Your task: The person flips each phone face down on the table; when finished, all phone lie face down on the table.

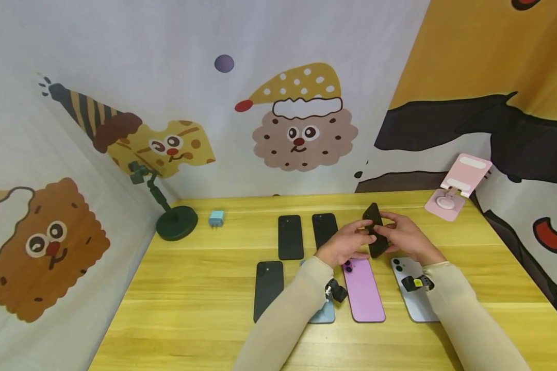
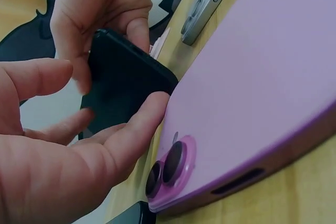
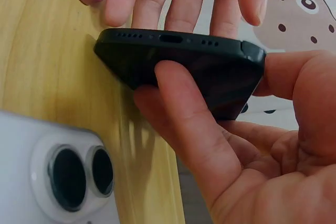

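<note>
My right hand (image 1: pixel 409 237) grips a black phone (image 1: pixel 378 249), held tilted up from the table with its lower edge and port facing the right wrist camera. Its thumb and fingers clasp the phone (image 3: pixel 220 85) by its sides and face. Beside the phone's other face is my left hand (image 1: pixel 340 244), its fingers extended and parted, fingertips right at the phone in the left wrist view. Just below the hands lies a purple phone (image 1: pixel 364 294), camera side up. A white phone (image 1: pixel 410 296) lies partly under the right wrist.
More phones lie face down: black ones (image 1: pixel 290 237) at the back and left, and a light blue phone (image 1: pixel 324 313) under the left forearm. A green stand (image 1: pixel 176 223) and a blue charger plug (image 1: pixel 216 218) stand back left, a pink phone stand (image 1: pixel 445 206) back right.
</note>
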